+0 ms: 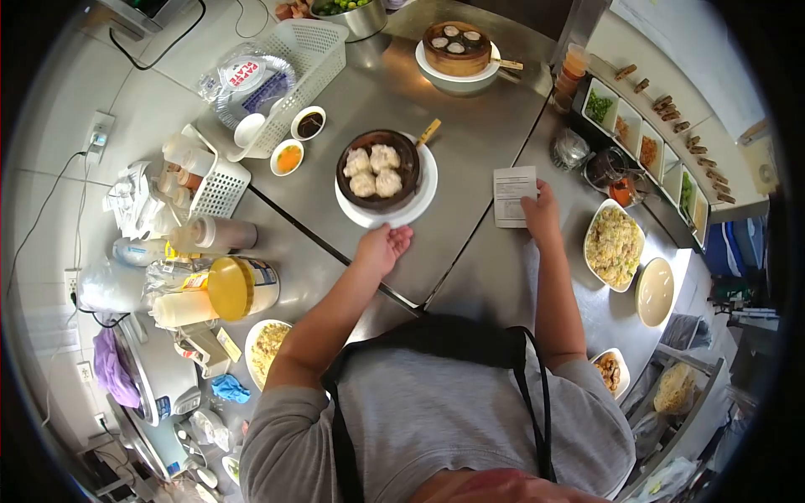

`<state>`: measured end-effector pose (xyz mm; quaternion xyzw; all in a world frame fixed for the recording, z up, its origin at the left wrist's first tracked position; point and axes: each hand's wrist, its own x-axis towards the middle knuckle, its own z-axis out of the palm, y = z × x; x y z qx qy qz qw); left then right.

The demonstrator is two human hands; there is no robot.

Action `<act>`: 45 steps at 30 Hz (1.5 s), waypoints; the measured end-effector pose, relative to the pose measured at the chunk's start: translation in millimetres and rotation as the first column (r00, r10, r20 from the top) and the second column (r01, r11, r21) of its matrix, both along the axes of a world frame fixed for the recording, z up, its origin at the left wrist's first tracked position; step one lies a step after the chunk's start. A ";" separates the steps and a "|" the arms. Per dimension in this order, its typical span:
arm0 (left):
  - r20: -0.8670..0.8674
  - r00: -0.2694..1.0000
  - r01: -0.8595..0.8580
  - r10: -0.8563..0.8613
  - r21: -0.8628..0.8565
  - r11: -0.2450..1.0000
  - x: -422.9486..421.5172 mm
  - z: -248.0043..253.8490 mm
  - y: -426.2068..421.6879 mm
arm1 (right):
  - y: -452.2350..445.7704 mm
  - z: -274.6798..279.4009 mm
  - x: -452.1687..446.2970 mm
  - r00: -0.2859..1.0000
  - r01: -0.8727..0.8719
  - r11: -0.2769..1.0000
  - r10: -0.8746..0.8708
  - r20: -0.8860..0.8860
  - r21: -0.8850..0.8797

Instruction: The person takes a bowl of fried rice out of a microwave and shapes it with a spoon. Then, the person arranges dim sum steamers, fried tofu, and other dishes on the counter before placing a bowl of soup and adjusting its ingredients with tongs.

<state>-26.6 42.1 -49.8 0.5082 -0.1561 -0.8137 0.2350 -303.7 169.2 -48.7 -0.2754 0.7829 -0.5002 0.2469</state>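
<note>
My left hand (385,249) is palm up at the near rim of a white plate (428,190), its fingers curled against the edge. On that plate stands a round dark steamer basket (344,178) with several pale dumplings (373,171) inside. A wooden clothespin (429,132) stands out at its far right side. In my right hand (543,211) is a printed paper slip (513,194), pinched along its right side above the steel table (474,243).
Sauce cups (288,157) and a white plastic basket (323,63) stand left of the steamer. Another steamer (455,49) is at the back. To the right are fried rice (614,243), a beige bowl (654,292) and a topping tray (641,151). Bottles and a yellow-lidded jar (232,287) line the left.
</note>
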 end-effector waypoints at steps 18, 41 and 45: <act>0.185 0.980 0.107 -0.076 -0.168 0.980 -10.8 3.5 -49.8 | -160.2 52.1 44.8 0.367 -0.543 0.358 0.915 -0.169 0.760; 0.839 0.513 0.790 0.180 -0.544 0.283 -5.8 43.7 -54.3 | -49.7 38.7 74.2 0.352 -0.891 0.447 0.789 0.503 -0.078; 0.766 0.594 0.800 -0.247 -0.594 0.082 -11.6 70.1 -15.9 | -45.9 47.0 66.7 0.390 -0.866 0.496 0.749 0.535 -0.061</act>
